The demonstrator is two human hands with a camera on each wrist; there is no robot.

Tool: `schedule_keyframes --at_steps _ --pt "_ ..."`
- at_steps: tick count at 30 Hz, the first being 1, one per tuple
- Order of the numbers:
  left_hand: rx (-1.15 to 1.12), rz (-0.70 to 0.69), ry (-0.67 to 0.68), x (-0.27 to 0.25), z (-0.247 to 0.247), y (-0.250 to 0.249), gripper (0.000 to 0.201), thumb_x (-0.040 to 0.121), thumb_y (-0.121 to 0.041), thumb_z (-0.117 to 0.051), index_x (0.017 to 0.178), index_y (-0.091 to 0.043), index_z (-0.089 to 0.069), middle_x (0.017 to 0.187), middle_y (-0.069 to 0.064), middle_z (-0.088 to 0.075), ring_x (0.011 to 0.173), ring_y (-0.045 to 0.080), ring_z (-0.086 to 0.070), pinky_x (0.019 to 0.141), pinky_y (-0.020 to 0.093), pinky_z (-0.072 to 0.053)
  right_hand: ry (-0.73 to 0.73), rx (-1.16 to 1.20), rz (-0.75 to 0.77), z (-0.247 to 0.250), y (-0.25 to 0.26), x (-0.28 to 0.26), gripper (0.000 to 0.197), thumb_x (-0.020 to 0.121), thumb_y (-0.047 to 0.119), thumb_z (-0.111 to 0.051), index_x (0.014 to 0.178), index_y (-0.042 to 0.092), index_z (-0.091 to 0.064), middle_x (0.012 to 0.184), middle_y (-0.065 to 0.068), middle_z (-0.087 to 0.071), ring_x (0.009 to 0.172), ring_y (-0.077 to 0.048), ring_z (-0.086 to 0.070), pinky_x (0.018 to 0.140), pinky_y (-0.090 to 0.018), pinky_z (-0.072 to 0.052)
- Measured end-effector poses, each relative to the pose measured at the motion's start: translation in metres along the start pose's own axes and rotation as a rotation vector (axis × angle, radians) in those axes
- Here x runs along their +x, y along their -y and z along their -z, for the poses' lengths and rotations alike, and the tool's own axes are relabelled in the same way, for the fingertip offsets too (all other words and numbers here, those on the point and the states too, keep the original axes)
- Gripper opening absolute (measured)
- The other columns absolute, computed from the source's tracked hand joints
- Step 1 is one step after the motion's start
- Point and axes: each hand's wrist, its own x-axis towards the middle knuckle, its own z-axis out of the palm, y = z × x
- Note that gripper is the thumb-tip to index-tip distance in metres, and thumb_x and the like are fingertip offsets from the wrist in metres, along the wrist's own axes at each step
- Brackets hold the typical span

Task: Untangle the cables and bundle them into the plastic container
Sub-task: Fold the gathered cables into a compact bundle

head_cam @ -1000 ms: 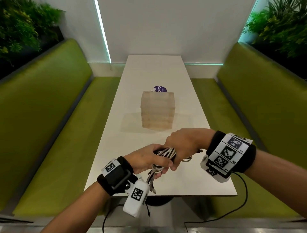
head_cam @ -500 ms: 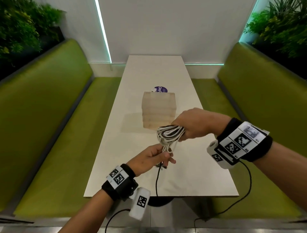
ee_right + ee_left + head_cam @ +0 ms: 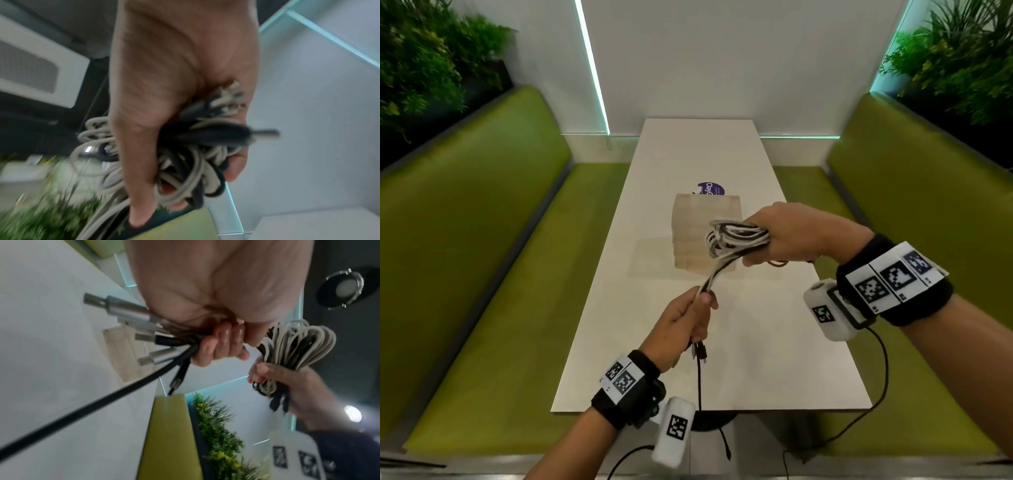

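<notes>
A coiled bundle of white and black cables (image 3: 736,240) (image 3: 296,347) (image 3: 191,164) hangs in the air above the table, gripped by my right hand (image 3: 780,238) (image 3: 180,113). Its loose strands run down to my left hand (image 3: 688,318) (image 3: 218,340), which grips them near their ends. Several metal and black plugs (image 3: 127,313) (image 3: 700,353) stick out below that fist. The translucent plastic container (image 3: 705,236) (image 3: 123,352) stands mid-table, just beyond the bundle.
The white table (image 3: 709,377) runs between two green benches (image 3: 482,274) (image 3: 928,240). A purple round sticker (image 3: 710,189) lies behind the container. Black wrist-camera leads (image 3: 873,404) hang off the near table edge. Plants line both sides.
My right hand has risen and moved right and away with the coil, from beside my left hand to in front of the container. The strands now stretch between both hands.
</notes>
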Motion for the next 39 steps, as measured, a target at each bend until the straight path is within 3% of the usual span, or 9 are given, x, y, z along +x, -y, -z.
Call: schedule_keyframes --at_steps 7,10,14,19,28,31,34,36,39 --pt "-0.351 -0.069 -0.339 0.022 -0.015 -0.019 0.031 0.103 -0.027 -0.032 0.085 -0.010 -0.049 0.060 -0.002 -0.042 0.053 0.012 -0.038 0.050 0.022 -0.037 -0.162 0.731 -0.089 -0.066 0.020 -0.003 0.012 0.080 0.027 -0.074 0.074 0.029 -0.064 0.067 0.012 -0.065 0.057 0.009 -0.058 0.064 -0.015 -0.046" --pt "-0.447 -0.054 -0.410 0.027 -0.017 -0.021 0.038 0.104 -0.026 -0.029 0.118 -0.002 -0.054 0.105 0.013 -0.065 0.095 0.022 -0.064 0.081 0.028 -0.056 -0.200 0.795 -0.098 -0.093 0.033 0.002 0.026 0.079 0.035 -0.074 0.102 0.025 -0.068 0.089 0.008 -0.072 0.082 -0.002 -0.067 0.079 -0.026 -0.054" --pt "-0.534 0.031 -0.463 0.025 -0.016 -0.023 0.044 0.104 -0.030 -0.030 0.133 -0.002 -0.049 0.131 0.020 -0.058 0.123 0.029 -0.054 0.106 0.044 -0.043 -0.244 0.715 -0.173 -0.108 0.044 0.008 0.037 0.074 0.046 -0.074 0.104 0.025 -0.063 0.089 0.004 -0.072 0.080 -0.014 -0.067 0.077 -0.038 -0.055" --pt "-0.588 0.086 -0.455 0.025 -0.014 -0.025 0.045 0.103 -0.034 -0.032 0.134 -0.007 -0.050 0.124 0.013 -0.064 0.111 0.022 -0.063 0.082 0.029 -0.056 -0.281 0.860 -0.101 -0.117 0.057 0.007 0.021 0.080 0.027 -0.071 0.093 0.011 -0.067 0.085 -0.010 -0.072 0.078 -0.024 -0.067 0.074 -0.042 -0.054" --pt "-0.400 0.090 -0.208 0.006 -0.006 -0.025 0.068 0.094 -0.063 -0.020 0.134 -0.018 -0.051 0.132 0.004 -0.061 0.126 0.017 -0.054 0.099 0.030 -0.044 -0.122 1.013 -0.156 -0.125 0.043 0.002 0.027 0.070 0.028 -0.080 0.095 0.021 -0.072 0.089 -0.001 -0.075 0.087 -0.016 -0.070 0.090 -0.041 -0.053" --pt "-0.167 -0.015 -0.178 0.009 0.002 -0.029 0.087 0.070 -0.078 -0.053 0.135 -0.021 -0.047 0.134 0.000 -0.058 0.126 0.012 -0.051 0.103 0.030 -0.041 -0.113 1.002 -0.169 -0.121 0.040 0.001 0.026 0.069 0.027 -0.079 0.091 0.018 -0.071 0.086 -0.007 -0.074 0.084 -0.024 -0.069 0.085 -0.043 -0.054" --pt "-0.129 -0.089 -0.182 0.015 0.006 -0.037 0.095 0.055 -0.050 -0.087 0.136 -0.035 -0.041 0.131 0.004 -0.060 0.119 0.019 -0.059 0.099 0.036 -0.048 -0.065 0.916 -0.168 -0.123 0.047 0.003 0.027 0.070 0.024 -0.076 0.090 0.010 -0.067 0.084 -0.013 -0.071 0.079 -0.030 -0.067 0.076 -0.044 -0.054" --pt "-0.098 -0.136 -0.156 0.016 0.005 -0.042 0.076 0.062 -0.028 -0.084 0.130 -0.034 -0.052 0.120 0.007 -0.067 0.112 0.025 -0.063 0.095 0.039 -0.050 -0.051 0.896 -0.172 -0.126 0.052 0.003 0.027 0.070 0.020 -0.074 0.093 0.011 -0.066 0.087 -0.011 -0.071 0.080 -0.029 -0.068 0.076 -0.043 -0.055" --pt "-0.017 -0.202 -0.173 0.016 0.000 -0.045 0.027 0.068 -0.027 -0.076 0.095 -0.022 -0.073 0.095 0.007 -0.072 0.095 0.027 -0.067 0.088 0.040 -0.052 -0.027 0.901 -0.178 -0.128 0.054 0.003 0.020 0.071 0.015 -0.072 0.090 0.012 -0.066 0.082 -0.008 -0.071 0.071 -0.023 -0.067 0.071 -0.042 -0.056"
